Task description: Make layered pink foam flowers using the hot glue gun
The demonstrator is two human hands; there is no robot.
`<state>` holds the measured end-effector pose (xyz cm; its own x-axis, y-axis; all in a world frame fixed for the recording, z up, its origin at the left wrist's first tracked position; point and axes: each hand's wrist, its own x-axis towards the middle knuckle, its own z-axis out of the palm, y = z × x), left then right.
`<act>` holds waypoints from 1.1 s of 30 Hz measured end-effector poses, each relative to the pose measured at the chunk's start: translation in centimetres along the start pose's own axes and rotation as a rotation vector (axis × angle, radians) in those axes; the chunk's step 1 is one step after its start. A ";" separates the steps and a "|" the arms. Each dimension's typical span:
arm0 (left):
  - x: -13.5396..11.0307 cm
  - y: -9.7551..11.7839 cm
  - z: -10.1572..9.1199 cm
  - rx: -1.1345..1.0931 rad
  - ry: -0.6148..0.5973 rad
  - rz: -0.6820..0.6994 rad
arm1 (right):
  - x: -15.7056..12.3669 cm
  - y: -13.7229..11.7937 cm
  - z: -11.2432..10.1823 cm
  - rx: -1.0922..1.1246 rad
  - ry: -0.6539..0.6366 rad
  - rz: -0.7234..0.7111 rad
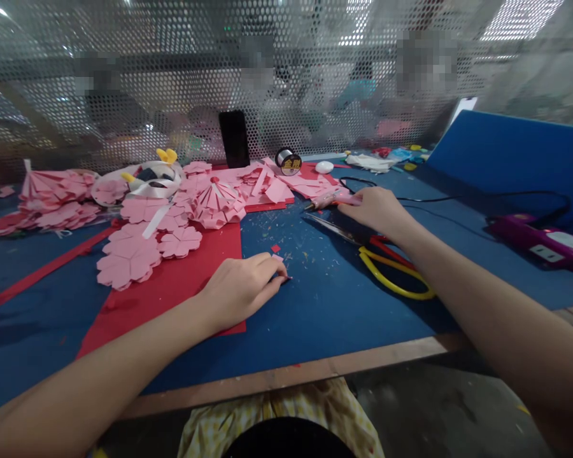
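My left hand (242,287) rests on the blue table mat (325,305) beside a red paper sheet (172,286), fingers pinched together on a tiny pink paper piece (281,259). My right hand (379,208) reaches forward and grips a pink pen-like glue tool (329,200) that points left. Under my right wrist lie scissors (386,264) with red and yellow handles. Folded pink paper flowers (138,248) and pink paper umbrellas (217,200) are heaped at the left and middle.
A black phone (233,138) stands against the perforated screen, with a spool of thread (288,161) next to it. A purple device (537,238) with a black cable sits at the right. A blue board (510,159) leans at the back right. The table's wooden edge (315,369) runs near me.
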<state>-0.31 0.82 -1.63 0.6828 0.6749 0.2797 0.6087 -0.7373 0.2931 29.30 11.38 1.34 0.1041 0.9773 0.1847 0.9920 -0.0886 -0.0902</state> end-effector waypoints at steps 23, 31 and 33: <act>0.6 0.2 0.0 -0.025 0.019 -0.027 | 0.6 0.5 0.9 -0.045 0.016 0.021; 0.5 -0.1 0.0 -0.086 0.064 -0.038 | 0.6 0.3 0.8 -0.064 -0.005 0.018; 0.5 -0.3 0.1 -0.082 0.102 -0.047 | 0.5 0.3 0.8 -0.060 -0.009 0.019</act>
<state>-0.06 1.40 -1.68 0.6071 0.7112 0.3546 0.6010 -0.7028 0.3807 29.58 12.03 0.61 0.1230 0.9769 0.1746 0.9923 -0.1187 -0.0346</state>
